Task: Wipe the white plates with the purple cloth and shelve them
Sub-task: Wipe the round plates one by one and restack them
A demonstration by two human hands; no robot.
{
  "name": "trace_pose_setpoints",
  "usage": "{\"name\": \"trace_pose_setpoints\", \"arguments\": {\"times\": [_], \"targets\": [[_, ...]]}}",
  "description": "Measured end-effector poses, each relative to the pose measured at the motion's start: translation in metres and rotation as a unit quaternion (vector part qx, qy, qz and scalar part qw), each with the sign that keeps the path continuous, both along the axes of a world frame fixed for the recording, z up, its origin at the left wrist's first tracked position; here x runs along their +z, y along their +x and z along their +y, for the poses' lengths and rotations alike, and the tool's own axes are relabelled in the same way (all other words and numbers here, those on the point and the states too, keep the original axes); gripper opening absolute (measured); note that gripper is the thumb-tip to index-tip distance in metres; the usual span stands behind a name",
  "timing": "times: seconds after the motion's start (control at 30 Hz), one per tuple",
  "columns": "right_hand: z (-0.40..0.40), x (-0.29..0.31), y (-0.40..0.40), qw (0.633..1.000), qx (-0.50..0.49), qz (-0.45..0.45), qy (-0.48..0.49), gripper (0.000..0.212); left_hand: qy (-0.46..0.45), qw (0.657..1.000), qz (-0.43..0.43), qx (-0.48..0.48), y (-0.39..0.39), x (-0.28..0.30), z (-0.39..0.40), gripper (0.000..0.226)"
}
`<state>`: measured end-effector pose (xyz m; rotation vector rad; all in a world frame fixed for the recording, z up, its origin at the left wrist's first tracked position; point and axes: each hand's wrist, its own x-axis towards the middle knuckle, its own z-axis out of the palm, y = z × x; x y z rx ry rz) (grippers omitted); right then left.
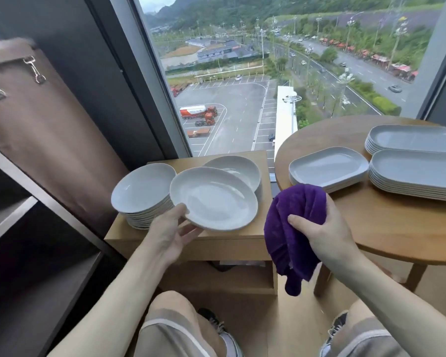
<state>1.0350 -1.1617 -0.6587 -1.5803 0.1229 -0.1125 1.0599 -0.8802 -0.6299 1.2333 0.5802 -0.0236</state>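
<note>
My left hand (171,234) grips the near rim of a round white plate (214,199), thumb on top and fingers underneath, holding it above the small wooden side table (242,243). My right hand (319,230) clutches the bunched purple cloth (291,228), which hangs down just to the right of that plate without touching it. Behind the held plate stand a stack of round white plates (142,191) on the left and another stack of round plates (240,170) at the back.
A round wooden table (386,228) on the right carries three stacks of oblong white plates (327,168). Dark shelving (23,228) runs along the left wall beside a brown curtain (36,124). A large window is straight ahead. My knees are below.
</note>
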Motion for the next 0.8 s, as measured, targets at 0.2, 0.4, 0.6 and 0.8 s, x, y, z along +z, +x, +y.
{"name": "trace_pose_setpoints", "arguments": {"times": [0.2,0.4,0.6,0.8], "targets": [[0.01,0.018,-0.008,0.997,0.077,0.0,0.016,0.043,-0.163,0.984,0.012,-0.074,-0.068,-0.024,-0.01,0.057],[0.028,-0.005,-0.022,0.955,0.128,-0.038,-0.265,0.039,-0.232,0.962,0.041,-0.141,-0.088,-0.055,-0.043,0.055],[0.026,-0.037,-0.02,0.871,0.128,-0.102,-0.462,0.05,-0.166,0.966,0.012,-0.197,-0.074,-0.051,-0.066,0.046],[0.032,-0.03,-0.025,0.867,0.178,-0.088,-0.458,0.071,-0.147,0.966,-0.033,-0.21,-0.059,-0.045,-0.073,0.053]]}}
